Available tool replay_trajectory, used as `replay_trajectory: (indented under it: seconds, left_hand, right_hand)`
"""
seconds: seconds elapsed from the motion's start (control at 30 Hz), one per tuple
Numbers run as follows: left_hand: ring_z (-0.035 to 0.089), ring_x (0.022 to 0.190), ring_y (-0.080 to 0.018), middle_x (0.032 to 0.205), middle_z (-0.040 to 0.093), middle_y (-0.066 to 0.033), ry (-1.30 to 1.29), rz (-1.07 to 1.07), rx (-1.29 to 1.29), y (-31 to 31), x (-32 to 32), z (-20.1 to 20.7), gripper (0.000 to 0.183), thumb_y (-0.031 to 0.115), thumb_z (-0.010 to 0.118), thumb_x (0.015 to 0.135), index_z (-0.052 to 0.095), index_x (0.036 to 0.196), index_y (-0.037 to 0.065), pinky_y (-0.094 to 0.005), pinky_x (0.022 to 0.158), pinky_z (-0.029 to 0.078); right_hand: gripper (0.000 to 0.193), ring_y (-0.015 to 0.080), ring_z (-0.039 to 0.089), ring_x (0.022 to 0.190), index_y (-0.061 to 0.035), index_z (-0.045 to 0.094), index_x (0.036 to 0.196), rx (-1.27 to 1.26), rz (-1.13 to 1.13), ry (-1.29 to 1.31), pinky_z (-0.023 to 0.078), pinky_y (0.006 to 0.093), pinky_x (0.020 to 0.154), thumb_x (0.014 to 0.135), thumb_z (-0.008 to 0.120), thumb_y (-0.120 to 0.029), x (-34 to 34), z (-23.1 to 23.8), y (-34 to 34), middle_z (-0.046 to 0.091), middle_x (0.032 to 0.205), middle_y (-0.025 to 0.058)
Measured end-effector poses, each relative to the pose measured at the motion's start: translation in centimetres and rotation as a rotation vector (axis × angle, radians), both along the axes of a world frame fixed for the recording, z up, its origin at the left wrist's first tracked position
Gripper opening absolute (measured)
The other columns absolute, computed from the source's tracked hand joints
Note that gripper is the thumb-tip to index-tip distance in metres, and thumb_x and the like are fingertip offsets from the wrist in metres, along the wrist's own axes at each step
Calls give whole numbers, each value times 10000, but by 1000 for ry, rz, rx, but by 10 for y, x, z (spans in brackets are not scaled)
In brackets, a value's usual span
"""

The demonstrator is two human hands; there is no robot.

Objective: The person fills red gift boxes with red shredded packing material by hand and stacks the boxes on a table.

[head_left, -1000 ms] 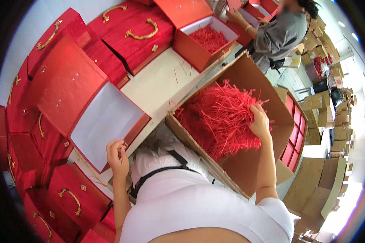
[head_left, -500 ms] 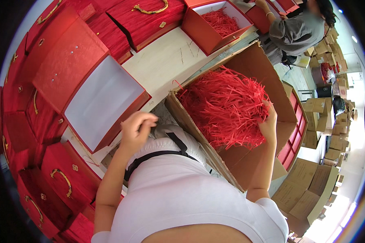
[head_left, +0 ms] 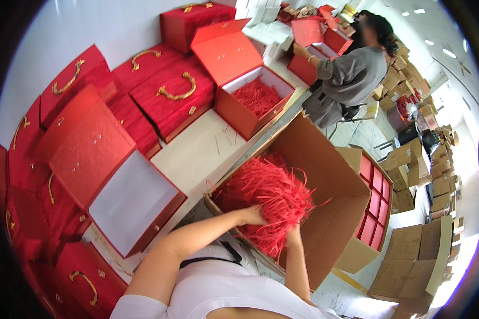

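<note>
From where I stand, the red shredded paper (head_left: pixel 274 194) is one springy heap, piled in the left part of the brown carton (head_left: pixel 332 212) beside the counter (head_left: pixel 183 165), and that looseness is the main worry. The left hand (head_left: pixel 252 215) is pushed into its near left side and the right hand (head_left: pixel 294 235) sits against the near right; with the fingers sunk among the strands, I can't tell whether either is closed on a clump or merely pressing. If the grip is shallow, a lifted bundle would likely pull apart, and strands poking out on the right could trail over the carton's rim onto the floor. Tangling could cause the opposite trouble, dragging up far more than was scooped. To the left, the open red box (head_left: pixel 130 204) shows its bare white lining, lid tipped back; it sits near the counter's edge, and the left forearm passes close to its near right corner, so a careless elbow might nudge it askew. Its small front clasp (head_left: pixel 156 228) could also snag stray shreds, should any be dragged across it.
</note>
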State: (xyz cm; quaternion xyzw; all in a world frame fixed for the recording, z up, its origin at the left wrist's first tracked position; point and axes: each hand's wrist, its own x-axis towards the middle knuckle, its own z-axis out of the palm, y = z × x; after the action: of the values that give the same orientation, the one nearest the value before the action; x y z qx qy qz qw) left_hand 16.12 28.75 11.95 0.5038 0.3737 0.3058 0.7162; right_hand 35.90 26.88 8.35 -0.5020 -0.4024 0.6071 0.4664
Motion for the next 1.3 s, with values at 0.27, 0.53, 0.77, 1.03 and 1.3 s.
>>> replay_trajectory:
  seconds: [0.27,0.53,0.77,1.03,1.3]
  left_hand:
    - [514,1096,-285,1155,540,-213,326,80,40,8,-1,-32,808,250,749,579,397,1261,-4,-321,951,388]
    - [511,1072,-363,1139,524,-263,576,-40,288,5,-5,-43,715,184,676,623,397,1247,-27,-375,905,421]
    - [530,1048,-342,1131,546,-217,752,-50,257,-4,-10,-13,655,211,661,657,433,1241,20,-396,874,438]
    - [558,1024,-318,1049,587,-166,1031,-217,178,-6,-11,-32,357,105,573,746,505,1087,23,-422,796,486]
    - [520,1061,-360,1175,476,-206,1100,-178,177,-7,-3,-30,381,53,549,789,442,1153,12,-423,825,481]
  right_hand:
    - [297,169,555,875,-12,546,1041,31,-246,-141,444,303,793,769,468,79,12,-8,20,601,979,63]
    - [305,150,566,906,-29,544,1064,119,-188,-119,459,293,803,768,588,29,37,44,21,605,996,39]
    - [303,137,555,906,-25,530,1089,267,-137,-217,451,285,807,792,573,21,54,60,32,594,1027,36]
    - [257,129,516,909,-63,515,1114,313,-458,-281,439,273,771,871,513,-147,95,95,41,556,1005,26]
    - [287,135,508,933,-59,495,1138,443,-515,-240,434,276,786,863,525,-136,106,139,52,548,1030,35]
